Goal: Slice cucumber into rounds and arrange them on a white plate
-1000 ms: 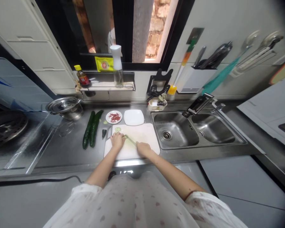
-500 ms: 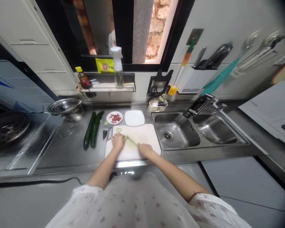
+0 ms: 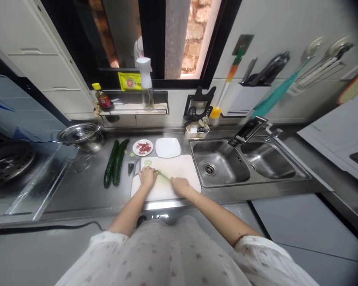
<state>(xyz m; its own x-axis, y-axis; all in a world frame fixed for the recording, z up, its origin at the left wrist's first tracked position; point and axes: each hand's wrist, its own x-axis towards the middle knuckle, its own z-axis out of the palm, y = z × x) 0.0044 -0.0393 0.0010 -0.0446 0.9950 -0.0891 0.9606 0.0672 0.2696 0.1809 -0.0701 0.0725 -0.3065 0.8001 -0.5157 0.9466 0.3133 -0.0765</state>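
On the white cutting board (image 3: pixel 181 169), my left hand (image 3: pixel 148 177) has its fingers curled down over a piece of cucumber, mostly hidden beneath them. My right hand (image 3: pixel 180 186) grips a knife (image 3: pixel 164 176) by its handle, which the fist covers. The blade reaches left to my left fingertips, where a slice lies against it. Cut cucumber slices (image 3: pixel 148 163) rest near the board's upper left corner. Left of the board are a dark cucumber end (image 3: pixel 131 169) and two whole cucumbers (image 3: pixel 115 165) side by side.
Behind the board stand a plate of chopped red bits (image 3: pixel 143 148) and a white square plate (image 3: pixel 168 147). A double sink (image 3: pixel 220 159) with a faucet (image 3: pixel 247 131) is to the right. A lidded steel pot (image 3: pixel 82 137) sits at the left, below a wall shelf (image 3: pixel 137 111).
The knife blade has tilted slightly and now looks darker and greener. My right hand has shifted a little left and up. My left hand stays over the cucumber; the view has moved slightly.
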